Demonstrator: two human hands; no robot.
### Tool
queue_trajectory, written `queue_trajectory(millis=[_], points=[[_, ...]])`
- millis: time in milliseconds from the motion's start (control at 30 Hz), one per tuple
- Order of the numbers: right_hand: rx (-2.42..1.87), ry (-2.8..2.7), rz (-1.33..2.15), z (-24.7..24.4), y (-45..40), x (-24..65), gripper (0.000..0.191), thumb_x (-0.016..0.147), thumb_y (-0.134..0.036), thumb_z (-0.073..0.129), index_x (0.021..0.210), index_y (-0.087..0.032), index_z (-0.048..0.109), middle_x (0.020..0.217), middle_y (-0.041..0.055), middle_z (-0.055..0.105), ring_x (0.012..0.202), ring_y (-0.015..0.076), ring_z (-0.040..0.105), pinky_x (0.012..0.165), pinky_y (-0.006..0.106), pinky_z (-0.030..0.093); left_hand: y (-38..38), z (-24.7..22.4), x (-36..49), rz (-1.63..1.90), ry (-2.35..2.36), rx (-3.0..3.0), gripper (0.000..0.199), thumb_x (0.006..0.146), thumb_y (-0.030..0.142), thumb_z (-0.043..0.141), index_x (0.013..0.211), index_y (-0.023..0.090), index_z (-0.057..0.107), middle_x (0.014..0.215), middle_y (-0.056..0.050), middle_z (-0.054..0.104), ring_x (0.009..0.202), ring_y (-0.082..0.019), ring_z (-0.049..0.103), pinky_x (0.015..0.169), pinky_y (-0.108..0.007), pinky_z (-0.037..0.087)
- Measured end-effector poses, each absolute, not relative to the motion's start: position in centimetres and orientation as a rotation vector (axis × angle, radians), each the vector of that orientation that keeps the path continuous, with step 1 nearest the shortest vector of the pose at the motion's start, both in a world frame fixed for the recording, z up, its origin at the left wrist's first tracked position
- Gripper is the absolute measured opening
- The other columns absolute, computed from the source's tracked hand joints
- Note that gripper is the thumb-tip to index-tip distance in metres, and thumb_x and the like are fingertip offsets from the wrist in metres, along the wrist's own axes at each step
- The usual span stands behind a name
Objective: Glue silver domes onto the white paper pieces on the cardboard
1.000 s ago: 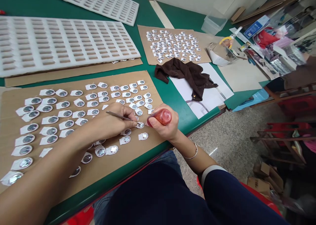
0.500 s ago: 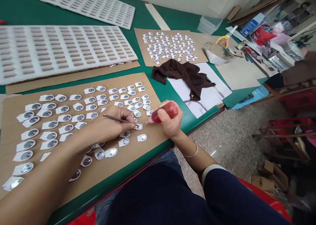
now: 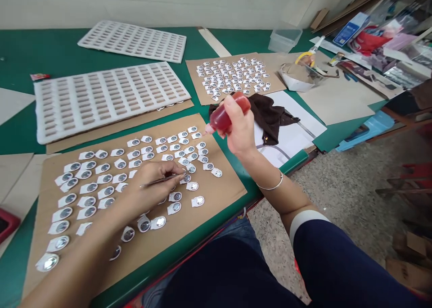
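Observation:
My left hand point(image 3: 158, 184) pinches a pair of thin metal tweezers point(image 3: 157, 181), low over the brown cardboard sheet point(image 3: 222, 193). The tips are beside a small round silver piece with a white tab point(image 3: 191, 168); whether they touch it I cannot tell. Many similar pieces lie in loose rows on the sheet, some hidden under my left forearm. Higher and to the right, my right hand point(image 3: 242, 130) is wrapped round a red squeeze bottle point(image 3: 222, 118). Its pale nozzle slants down to the left, above the sheet and apart from the pieces.
Two white slotted foam trays point(image 3: 111, 96) lie at the back left of the green table. A second cardboard sheet point(image 3: 195, 96) bears more pieces. A dark brown cloth point(image 3: 270, 119) lies on white paper behind my right hand. Farther right stands a clear tub point(image 3: 285, 38).
My right hand has lifted the squeeze bottle up and away from the pieces. My left hand stays low among them with the tweezers. The camera view has shifted, showing more wall.

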State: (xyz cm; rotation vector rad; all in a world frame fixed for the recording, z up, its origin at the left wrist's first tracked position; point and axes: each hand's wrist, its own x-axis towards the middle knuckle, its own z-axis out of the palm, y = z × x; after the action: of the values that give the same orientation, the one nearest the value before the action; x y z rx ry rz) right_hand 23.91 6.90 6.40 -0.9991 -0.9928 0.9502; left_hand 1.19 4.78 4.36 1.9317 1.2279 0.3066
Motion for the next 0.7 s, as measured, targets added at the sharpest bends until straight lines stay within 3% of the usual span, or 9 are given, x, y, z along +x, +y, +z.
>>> queue_trajectory(millis=[133,333,533,700], points=[[-0.992,-0.997,0.999,5.7,7.0,22.4,0.043,0.081,-0.064,0.059,0.082,-0.021,0.051,0.063,0.0000,0.056,0.061,0.0162,0.064,0.042,0.023,0.042,4.8,3.4,1.2,0.359,1.196,1.964,0.021,0.083,0.039,0.060,0.087,0.023,0.072,0.089,-0.002,0.073,0.075,-0.015,0.065,0.066,-0.027,0.051],[-0.985,-0.953,1.012,4.6,7.0,22.2,0.038,0.082,-0.056,0.063,0.073,-0.021,0.049,0.058,-0.0028,0.055,0.048,0.0109,0.056,0.043,0.023,0.044,4.9,3.0,1.2,0.416,1.185,1.997,0.016,0.082,0.037,0.061,0.082,0.025,0.071,0.087,0.000,0.073,0.071,-0.015,0.064,0.070,-0.028,0.052],[-1.032,-0.954,1.020,4.4,6.9,21.9,0.032,0.082,-0.052,0.064,0.081,-0.022,0.050,0.064,-0.0020,0.060,0.067,0.0151,0.066,0.052,0.023,0.051,4.5,3.2,1.4,0.383,1.237,1.945,0.020,0.082,0.040,0.059,0.084,0.024,0.071,0.082,-0.001,0.072,0.068,-0.015,0.063,0.074,-0.029,0.054],[-0.966,-0.972,1.061,4.4,6.6,21.6,0.032,0.083,-0.051,0.063,0.078,-0.023,0.047,0.058,-0.0038,0.059,0.056,0.0143,0.065,0.048,0.024,0.050,4.4,2.9,1.5,0.362,1.256,1.946,0.018,0.083,0.038,0.060,0.084,0.025,0.071,0.083,-0.001,0.072,0.069,-0.015,0.063,0.072,-0.028,0.053]])
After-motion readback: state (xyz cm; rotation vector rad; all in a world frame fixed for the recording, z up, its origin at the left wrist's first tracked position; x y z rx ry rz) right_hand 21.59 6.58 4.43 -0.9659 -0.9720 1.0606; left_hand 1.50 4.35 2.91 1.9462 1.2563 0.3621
